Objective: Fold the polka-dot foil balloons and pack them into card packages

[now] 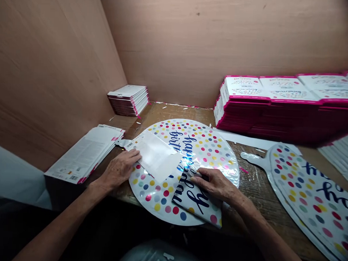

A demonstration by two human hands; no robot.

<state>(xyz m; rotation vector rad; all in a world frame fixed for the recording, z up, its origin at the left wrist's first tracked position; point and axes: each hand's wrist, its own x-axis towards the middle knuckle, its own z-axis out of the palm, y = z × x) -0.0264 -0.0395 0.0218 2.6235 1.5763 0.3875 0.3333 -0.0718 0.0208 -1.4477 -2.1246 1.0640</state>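
A round foil balloon (219,148) with coloured dots and dark "happy birthday" lettering lies flat in front of me. On top of it rests a white card envelope (157,154), tilted, its left edge held under the fingers of my left hand (121,168). My right hand (216,182) pinches a folded foil balloon (195,204) with the same dots and lettering, close to the envelope's right end. Whether the folded balloon reaches inside the envelope I cannot tell. The thumb of my left hand is hidden.
More flat dotted balloons (312,205) lie at the right. Tall stacks of pink-edged white packets (273,111) stand along the back wall. At the left are a small packet stack (129,99) and a fanned pile of printed packets (85,153). Wooden panels (195,43) enclose the back and left.
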